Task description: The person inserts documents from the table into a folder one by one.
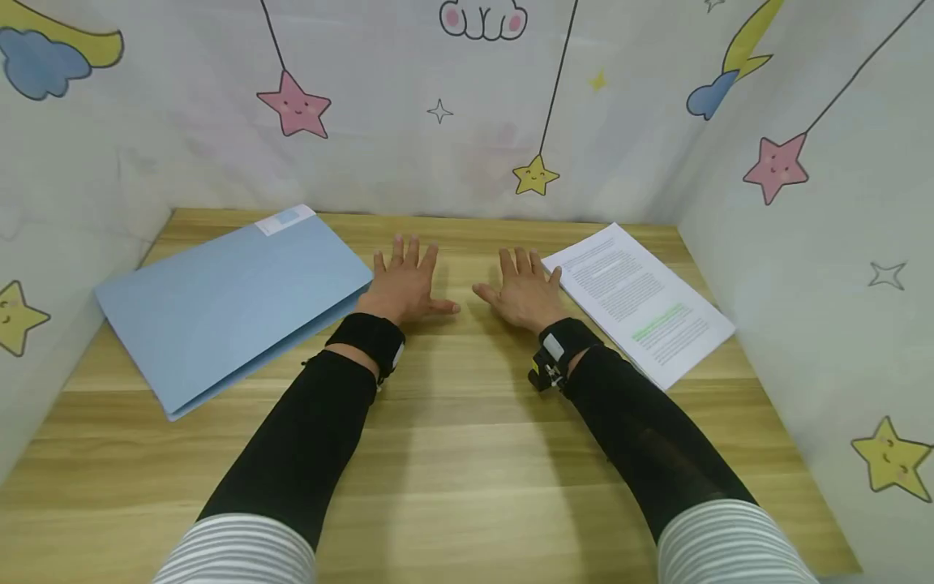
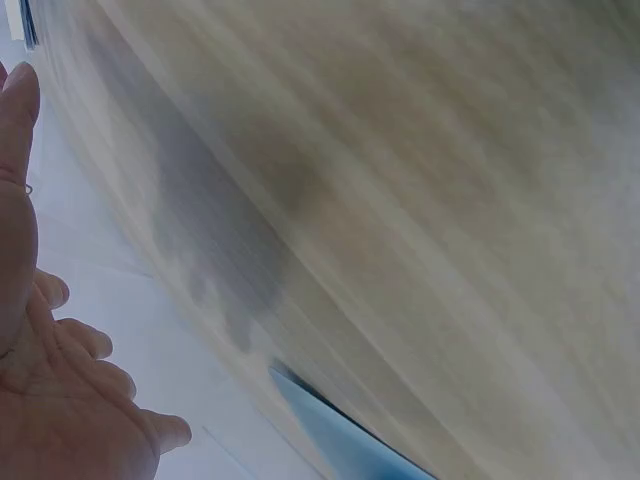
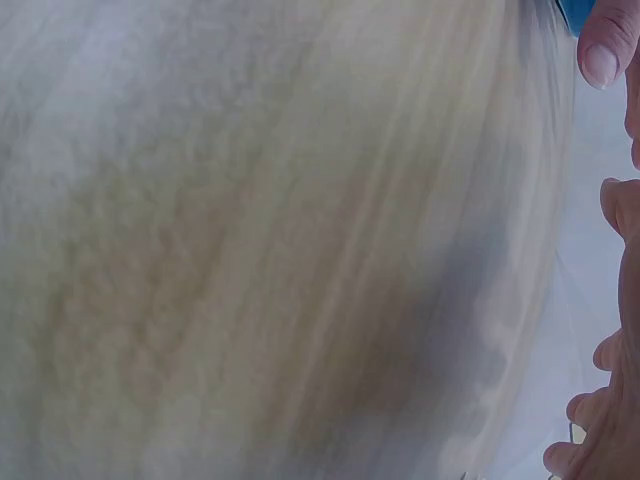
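I see left hand and right hand spread and empty, folder left of the first, papers right of the second. I judge: ready step; gripping calls for outward reach.

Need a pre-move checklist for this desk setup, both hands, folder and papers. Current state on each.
1. Left hand free: ok, fingers spread, holding nothing.
2. Right hand free: ok, fingers spread, holding nothing.
3. Light-blue rectangular folder lying on the wood-grain tabletop: ok, on the left side.
4. Folder's near edge fully closed: not ok, a gap shows along it.
5. Stack of white printed paper sheets print side up: ok, on the right, with green highlighting visible.
6. Folder's contents: cannot tell, the cover hides the inside.
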`<state>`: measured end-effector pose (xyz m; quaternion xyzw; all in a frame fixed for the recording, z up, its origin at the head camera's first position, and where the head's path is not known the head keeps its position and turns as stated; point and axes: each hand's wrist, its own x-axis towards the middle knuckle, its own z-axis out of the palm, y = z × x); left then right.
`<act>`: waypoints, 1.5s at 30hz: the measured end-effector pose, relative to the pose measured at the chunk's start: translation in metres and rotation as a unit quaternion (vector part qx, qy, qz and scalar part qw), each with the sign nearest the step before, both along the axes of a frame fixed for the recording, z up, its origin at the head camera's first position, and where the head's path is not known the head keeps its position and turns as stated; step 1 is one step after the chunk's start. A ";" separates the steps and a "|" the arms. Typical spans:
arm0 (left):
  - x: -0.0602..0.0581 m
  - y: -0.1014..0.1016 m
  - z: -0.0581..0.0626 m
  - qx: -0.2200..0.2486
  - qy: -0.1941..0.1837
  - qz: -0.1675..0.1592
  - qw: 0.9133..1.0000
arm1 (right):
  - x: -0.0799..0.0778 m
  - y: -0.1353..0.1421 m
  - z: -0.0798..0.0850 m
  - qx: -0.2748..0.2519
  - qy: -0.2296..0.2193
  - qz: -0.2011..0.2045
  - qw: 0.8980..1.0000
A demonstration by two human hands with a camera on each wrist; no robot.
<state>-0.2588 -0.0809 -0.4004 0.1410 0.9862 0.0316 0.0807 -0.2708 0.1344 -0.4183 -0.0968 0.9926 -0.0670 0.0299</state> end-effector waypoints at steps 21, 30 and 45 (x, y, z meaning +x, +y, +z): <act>0.001 -0.019 0.017 0.032 -0.020 -0.010 0.999 | 0.002 0.004 0.002 -0.069 0.028 0.012 0.997; 0.032 -0.118 0.021 0.042 -0.057 0.052 0.996 | 0.020 0.002 0.003 -0.131 -0.020 0.036 0.991; 0.065 -0.205 -0.008 0.058 -0.142 0.139 0.978 | 0.030 0.003 -0.014 -0.128 -0.053 0.054 0.989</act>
